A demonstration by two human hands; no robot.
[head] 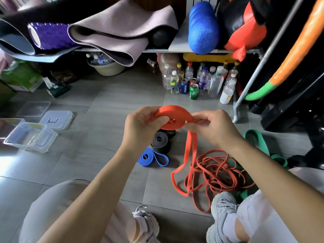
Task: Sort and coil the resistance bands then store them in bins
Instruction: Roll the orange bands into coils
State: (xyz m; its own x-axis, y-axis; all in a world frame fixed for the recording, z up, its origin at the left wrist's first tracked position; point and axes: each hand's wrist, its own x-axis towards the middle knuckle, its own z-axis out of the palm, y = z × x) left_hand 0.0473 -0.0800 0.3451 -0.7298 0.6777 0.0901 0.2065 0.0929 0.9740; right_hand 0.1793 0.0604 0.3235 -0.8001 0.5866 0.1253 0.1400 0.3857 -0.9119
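I hold a partly coiled orange band (175, 114) in the air over the floor. My left hand (142, 123) grips the coil with the thumb pressed near its centre. My right hand (213, 125) pinches the band where it leaves the coil. Its loose tail (191, 155) hangs down to the tiles. A coiled black band (160, 142) and a coiled blue band (152, 157) lie on the floor below. Thin orange bands (215, 169) lie tangled at the right, with a green band (259, 144) beside them. Clear plastic bins (31, 137) stand at the left.
Bin lids (56, 117) lie behind the bins. Bottles and cans (196, 81) stand under a shelf (157, 50) loaded with mats, a purple roller (50, 35) and a blue foam roller (203, 27). A metal rack leg (245, 92) is at right. My knees and shoes (222, 207) fill the bottom.
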